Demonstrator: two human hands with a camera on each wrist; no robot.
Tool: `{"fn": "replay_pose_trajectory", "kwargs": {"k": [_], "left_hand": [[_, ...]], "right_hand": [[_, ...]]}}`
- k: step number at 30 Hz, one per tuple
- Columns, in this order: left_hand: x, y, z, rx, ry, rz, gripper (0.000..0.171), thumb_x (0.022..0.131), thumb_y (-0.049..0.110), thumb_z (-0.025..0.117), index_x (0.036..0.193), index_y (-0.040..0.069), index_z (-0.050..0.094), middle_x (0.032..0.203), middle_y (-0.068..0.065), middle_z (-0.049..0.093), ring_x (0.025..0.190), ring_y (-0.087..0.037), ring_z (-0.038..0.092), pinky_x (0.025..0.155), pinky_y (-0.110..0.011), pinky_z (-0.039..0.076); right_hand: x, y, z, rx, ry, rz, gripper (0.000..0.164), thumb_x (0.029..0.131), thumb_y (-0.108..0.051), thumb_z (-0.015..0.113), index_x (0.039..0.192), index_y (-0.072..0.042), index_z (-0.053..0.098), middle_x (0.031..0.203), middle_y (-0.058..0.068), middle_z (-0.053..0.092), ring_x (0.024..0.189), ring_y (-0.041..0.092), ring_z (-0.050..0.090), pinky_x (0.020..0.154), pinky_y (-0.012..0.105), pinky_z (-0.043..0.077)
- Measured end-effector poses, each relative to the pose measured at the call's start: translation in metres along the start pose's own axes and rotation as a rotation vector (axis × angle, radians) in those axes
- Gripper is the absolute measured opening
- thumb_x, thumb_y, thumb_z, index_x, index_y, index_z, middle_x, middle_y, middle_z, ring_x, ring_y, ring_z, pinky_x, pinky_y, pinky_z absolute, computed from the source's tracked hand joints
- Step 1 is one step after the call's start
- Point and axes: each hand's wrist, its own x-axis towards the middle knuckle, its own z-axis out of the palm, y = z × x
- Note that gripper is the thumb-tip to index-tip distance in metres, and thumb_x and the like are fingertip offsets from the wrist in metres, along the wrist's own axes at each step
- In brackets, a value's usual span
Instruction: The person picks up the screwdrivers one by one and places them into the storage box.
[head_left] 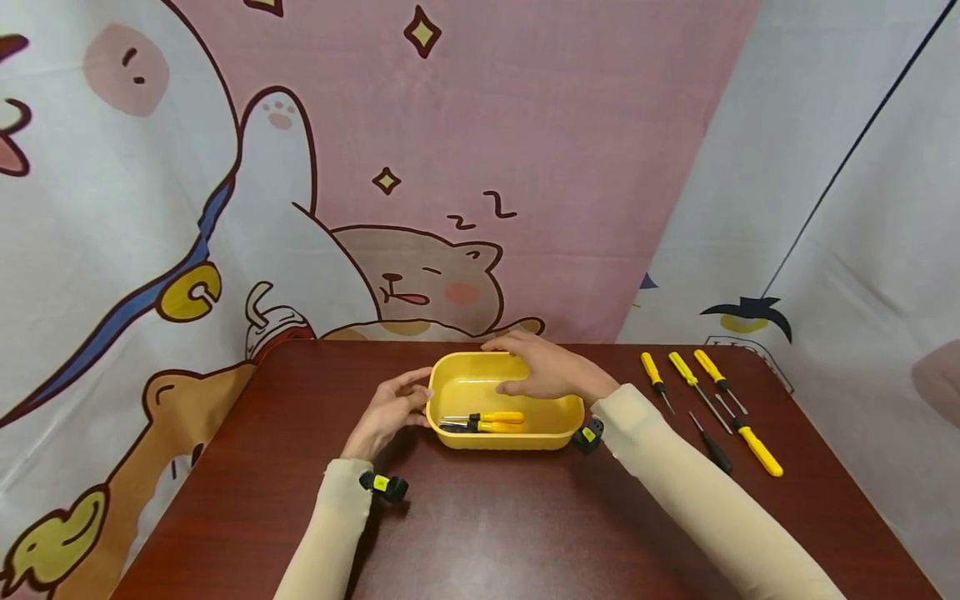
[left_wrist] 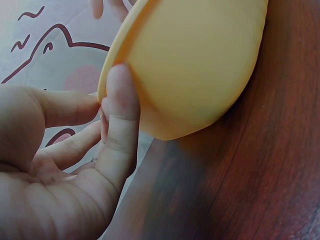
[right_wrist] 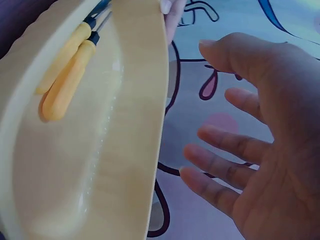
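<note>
The tray (head_left: 553,418) is yellow, its screwdrivers (head_left: 501,417) yellow and black, the table (head_left: 480,525) wood-grained reddish-brown, the far cloth (head_left: 585,142) cartoon-printed.

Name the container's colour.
The container is yellow, inside and out; it shows best in the head view.

Free tabletop (head_left: 487,525) before the tray (head_left: 467,385)

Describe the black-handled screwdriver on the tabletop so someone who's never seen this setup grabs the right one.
On the dark brown table, go right of the yellow tray, in the head view, to five loose screwdrivers. In the nearer pair, the black-handled screwdriver is the left one, tip pointing away from the person. The other four all have yellow handles.
</note>
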Motion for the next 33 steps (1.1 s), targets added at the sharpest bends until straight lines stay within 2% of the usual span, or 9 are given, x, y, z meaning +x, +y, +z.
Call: {"fn": "replay_pose_trajectory", "kwargs": {"k": [8, 15, 20, 28, 33], "left_hand": [[0.001, 0.0, 0.0, 0.003, 0.021, 0.001, 0.049, 0.098, 0.004, 0.064, 0.145, 0.012, 0.056, 0.114, -0.022, 0.064, 0.077, -0.024, 0.067, 0.067, -0.033, 0.064], [0.001, -0.001, 0.001, -0.017, 0.009, 0.002, 0.05, 0.098, 0.002, 0.064, 0.146, 0.01, 0.055, 0.116, -0.026, 0.062, 0.073, -0.023, 0.066, 0.063, -0.032, 0.062], [0.002, -0.001, 0.0, 0.0, 0.003, 0.004, 0.05, 0.098, 0.004, 0.065, 0.147, 0.011, 0.054, 0.117, -0.025, 0.063, 0.077, -0.024, 0.067, 0.066, -0.032, 0.063], [0.001, 0.0, -0.001, 0.007, -0.001, 0.0, 0.051, 0.098, 0.004, 0.065, 0.147, 0.011, 0.054, 0.118, -0.026, 0.063, 0.075, -0.022, 0.067, 0.067, -0.033, 0.064], [0.0, 0.0, 0.0, -0.003, 0.0, 0.007, 0.05, 0.098, 0.003, 0.064, 0.146, 0.011, 0.055, 0.117, -0.026, 0.063, 0.074, -0.021, 0.066, 0.065, -0.032, 0.063]], "right_hand": [[-0.013, 0.002, -0.004, 0.039, 0.113, 0.025, 0.073, 0.09, -0.047, 0.076, 0.154, -0.034, 0.043, 0.156, 0.0, 0.044, 0.142, 0.026, 0.044, 0.118, 0.056, 0.041], [-0.024, 0.008, -0.013, 0.079, 0.21, 0.02, 0.077, 0.091, -0.047, 0.075, 0.157, -0.03, 0.038, 0.159, 0.002, 0.039, 0.146, 0.028, 0.039, 0.119, 0.059, 0.037], [-0.033, 0.016, -0.021, 0.09, 0.283, 0.026, 0.078, 0.091, -0.047, 0.075, 0.158, -0.029, 0.037, 0.16, 0.003, 0.039, 0.147, 0.029, 0.039, 0.12, 0.061, 0.036], [-0.049, 0.03, -0.026, 0.089, 0.369, 0.105, 0.083, 0.091, -0.053, 0.073, 0.159, -0.031, 0.033, 0.163, 0.006, 0.036, 0.149, 0.033, 0.037, 0.119, 0.064, 0.035], [-0.057, 0.049, -0.024, 0.072, 0.438, 0.15, 0.083, 0.091, -0.049, 0.075, 0.16, -0.027, 0.034, 0.164, 0.011, 0.033, 0.149, 0.037, 0.034, 0.118, 0.068, 0.033]]}}
